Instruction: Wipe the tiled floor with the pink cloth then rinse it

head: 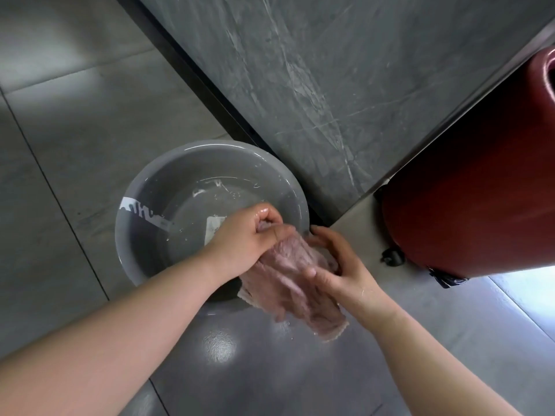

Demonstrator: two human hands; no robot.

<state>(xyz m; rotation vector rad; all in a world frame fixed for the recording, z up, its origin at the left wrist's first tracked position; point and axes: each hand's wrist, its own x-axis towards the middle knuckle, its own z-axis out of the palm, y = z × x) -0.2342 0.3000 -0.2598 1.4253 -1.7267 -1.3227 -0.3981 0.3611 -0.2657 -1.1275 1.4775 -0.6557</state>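
The pink cloth [288,280] is wet and bunched into a long roll, held above the near right rim of a grey basin [144,190] with water in it. My left hand [246,235] is closed around the cloth's upper end, over the basin. My right hand [333,265] wraps the cloth's middle from the right side, fingers curled over it. The cloth's lower end hangs loose over the grey tiled floor [75,115].
A dark red bin [468,181] stands at the right on small black wheels [392,257]. A grey marbled wall panel [330,70] rises behind the basin. A wet, shiny patch of floor [219,346] lies just below the cloth.
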